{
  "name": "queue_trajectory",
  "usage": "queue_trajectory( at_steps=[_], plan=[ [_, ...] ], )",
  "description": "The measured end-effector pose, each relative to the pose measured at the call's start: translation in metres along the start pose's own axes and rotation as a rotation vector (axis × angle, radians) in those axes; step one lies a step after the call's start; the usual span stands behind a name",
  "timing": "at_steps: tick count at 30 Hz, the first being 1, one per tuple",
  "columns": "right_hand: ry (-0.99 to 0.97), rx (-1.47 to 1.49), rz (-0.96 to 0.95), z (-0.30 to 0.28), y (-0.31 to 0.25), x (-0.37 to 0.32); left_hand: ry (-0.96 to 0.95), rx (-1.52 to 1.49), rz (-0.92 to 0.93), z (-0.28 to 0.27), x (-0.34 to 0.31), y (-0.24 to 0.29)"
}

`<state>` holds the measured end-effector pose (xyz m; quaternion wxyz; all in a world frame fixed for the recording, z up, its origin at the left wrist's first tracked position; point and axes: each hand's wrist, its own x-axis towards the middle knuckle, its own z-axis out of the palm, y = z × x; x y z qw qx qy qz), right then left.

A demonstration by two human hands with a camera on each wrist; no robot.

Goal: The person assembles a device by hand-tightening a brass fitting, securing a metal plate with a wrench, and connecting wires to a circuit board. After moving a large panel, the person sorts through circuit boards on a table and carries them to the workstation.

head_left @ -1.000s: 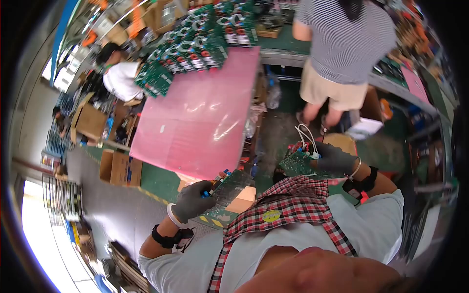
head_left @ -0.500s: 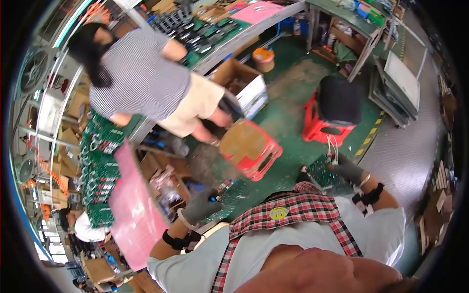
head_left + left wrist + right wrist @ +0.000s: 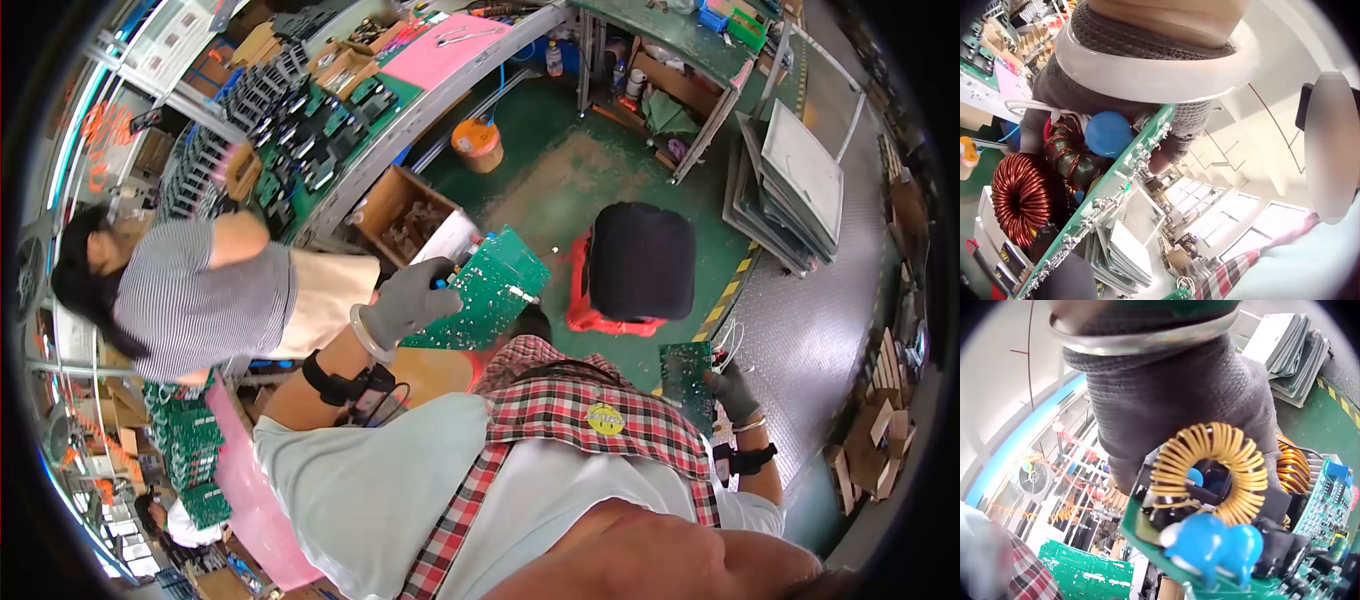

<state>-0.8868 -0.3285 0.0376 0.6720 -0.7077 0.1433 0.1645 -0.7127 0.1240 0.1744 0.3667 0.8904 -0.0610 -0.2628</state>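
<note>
My gloved left hand [image 3: 402, 303] grips a green circuit board [image 3: 487, 292] by one edge, its solder side turned up in the head view. In the left wrist view, a copper-wound coil [image 3: 1021, 200] and a round blue part [image 3: 1109, 134] stand on this board's other face. My gloved right hand [image 3: 736, 392] holds a second circuit board [image 3: 686, 376] beside the apron, with white wires at its edge. The right wrist view shows a yellow wire-wound ring coil [image 3: 1210, 472] and blue disc parts [image 3: 1200, 544] on that board, close to the glove.
A stool with a black seat [image 3: 641, 262] stands ahead, and a cardboard box [image 3: 405, 218] lies under the workbench. Another person [image 3: 210, 300] is at the bench on the left. Flat panels [image 3: 795, 190] lean at the right. More boards stand near a pink sheet [image 3: 262, 490].
My view has swung right, away from the pink-covered table toward the black-seated stool. Both boards have come along in my hands; the left one now shows its solder side and the hands are wider apart.
</note>
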Motion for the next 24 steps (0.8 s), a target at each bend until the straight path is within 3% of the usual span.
queue_trajectory(
  at_steps=[4,5,7,9,10,11,13,15,16,20,24],
  plan=[
    [-0.089,0.209,0.088,-0.005,-0.036,0.082,-0.082,0.181,0.149,-0.036,0.124,0.006],
    [0.001,0.192,0.075,-0.015,-0.016,0.109,-0.112,0.208,0.180,-0.050,0.151,0.017],
    [0.069,0.035,0.144,-0.005,-0.058,0.157,-0.205,0.300,0.136,-0.081,0.208,0.028],
    [0.005,-0.040,0.150,-0.008,-0.081,0.226,-0.214,0.353,0.238,-0.116,0.264,0.032],
    [0.001,-0.163,0.154,-0.021,-0.101,0.256,-0.258,0.313,0.186,-0.134,0.292,0.053],
    [-0.005,-0.338,0.024,-0.027,-0.131,0.283,-0.243,0.311,0.211,-0.151,0.321,0.069],
    [0.003,-0.156,0.141,-0.048,-0.193,0.321,-0.255,0.311,0.235,-0.182,0.378,0.100],
    [-0.085,-0.147,-0.022,-0.071,-0.264,0.366,-0.219,0.384,0.194,-0.225,0.412,0.171],
    [-0.085,-0.008,-0.032,-0.084,-0.295,0.389,-0.213,0.358,0.201,-0.245,0.439,0.190],
    [-0.184,-0.201,-0.017,-0.116,-0.391,0.506,-0.082,0.172,0.322,-0.302,0.536,0.208],
    [-0.322,-0.424,0.035,-0.138,-0.506,0.650,-0.051,0.061,0.121,-0.344,0.649,0.241]
  ],
)
